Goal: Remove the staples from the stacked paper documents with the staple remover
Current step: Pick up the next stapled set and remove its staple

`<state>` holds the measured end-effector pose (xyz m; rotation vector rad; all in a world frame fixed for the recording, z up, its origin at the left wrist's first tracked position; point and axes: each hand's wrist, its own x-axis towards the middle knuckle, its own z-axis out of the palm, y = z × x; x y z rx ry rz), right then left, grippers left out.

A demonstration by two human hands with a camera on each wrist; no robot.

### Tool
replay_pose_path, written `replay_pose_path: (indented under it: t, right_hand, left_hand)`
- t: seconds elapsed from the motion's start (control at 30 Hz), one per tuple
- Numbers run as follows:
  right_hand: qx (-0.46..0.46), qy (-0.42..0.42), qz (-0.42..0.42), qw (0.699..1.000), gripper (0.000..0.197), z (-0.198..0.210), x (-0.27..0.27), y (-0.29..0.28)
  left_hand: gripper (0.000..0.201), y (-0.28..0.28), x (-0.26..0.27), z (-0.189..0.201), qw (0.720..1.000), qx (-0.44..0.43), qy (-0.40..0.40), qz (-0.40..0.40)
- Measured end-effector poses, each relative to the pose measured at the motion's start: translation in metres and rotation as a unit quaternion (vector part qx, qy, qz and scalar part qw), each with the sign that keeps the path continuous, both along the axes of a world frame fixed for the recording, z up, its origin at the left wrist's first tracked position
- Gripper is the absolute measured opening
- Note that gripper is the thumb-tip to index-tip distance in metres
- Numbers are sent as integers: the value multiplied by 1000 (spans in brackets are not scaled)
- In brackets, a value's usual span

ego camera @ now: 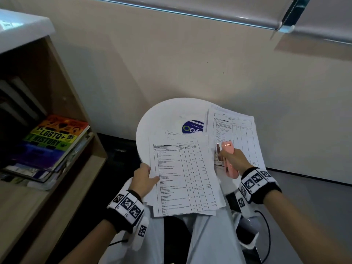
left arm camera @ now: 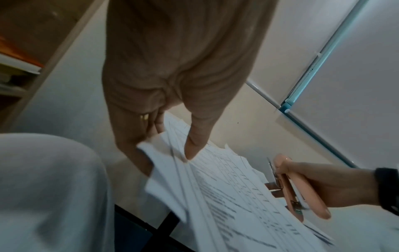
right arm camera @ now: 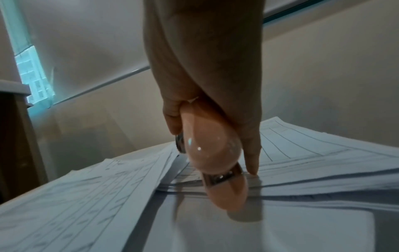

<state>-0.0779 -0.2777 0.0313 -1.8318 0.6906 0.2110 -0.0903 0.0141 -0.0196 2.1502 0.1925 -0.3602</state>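
Item 1: near paper stack (ego camera: 182,178). Printed table sheets, fanned unevenly, far end on the round white table (ego camera: 163,115), near end over our lap. Our left hand (ego camera: 143,178) grips its left edge; in the left wrist view the thumb (left arm camera: 195,145) lies on top and the other fingers go under, so it is pinched betw. thumb and fingers.

Item 2: pink staple remover (ego camera: 229,159). Held in our right hand (ego camera: 235,161), fingers wrapped round the body, metal tip pointing away from us. Red label near its front end. It sits in the gap betw. the two stacks, just right of the near stack's right edge. Right wrist view: tool's rear end (right arm camera: 222,179) is close over the sheets; whether it touches them we cannot tell.

Item 3: second paper stack (ego camera: 232,130). Same type of printed sheets, on the right side of the table, overhanging its edge. The right hand and tool are over its near-left corner.

Item 4: blue round sticker (ego camera: 192,126) on the tabletop, partly covered by both stacks.

Item 5: wooden shelf unit (ego camera: 62,77) at left w. a rainbow-cover book (ego camera: 53,141) on top of a pile of other books.

Item 6: marker-printed wristbands on both wrists, left (ego camera: 127,204) & right (ego camera: 257,181).
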Motion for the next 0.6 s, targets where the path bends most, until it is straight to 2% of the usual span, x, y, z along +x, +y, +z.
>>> replay_pose_path:
  t: [0.13, 0.2, 0.27, 0.37, 0.43, 0.5, 0.6]
  right_hand:
    - [-51, -64, 24, 996, 20, -6, 4, 16]
    - [-37, -60, 52, 996, 21, -4, 10, 28]
    - [-15, -50, 73, 996, 14, 3, 12, 42]
    - [42, -75, 51, 995, 23, 6, 16, 56]
    - [49, -89, 41, 994, 28, 6, 18, 61]
    - [38, -87, 40, 995, 29, 3, 21, 63]
    - [13, -71, 34, 997, 14, -2, 27, 58]
  left_hand:
    - [36, -1, 30, -7, 998, 56, -22, 20]
    - [41, -4, 45, -6, 998, 56, -29, 18]
    - [42, -10, 53, -7, 997, 49, -60, 0]
    - [47, -18, 55, -6, 989, 30, -138, -54]
    - [45, -19, 54, -8, 984, -12, -164, -62]
    - [43, -18, 54, -11, 985, -85, -151, -25]
    - [45, -14, 58, -16, 984, -131, -123, -2]
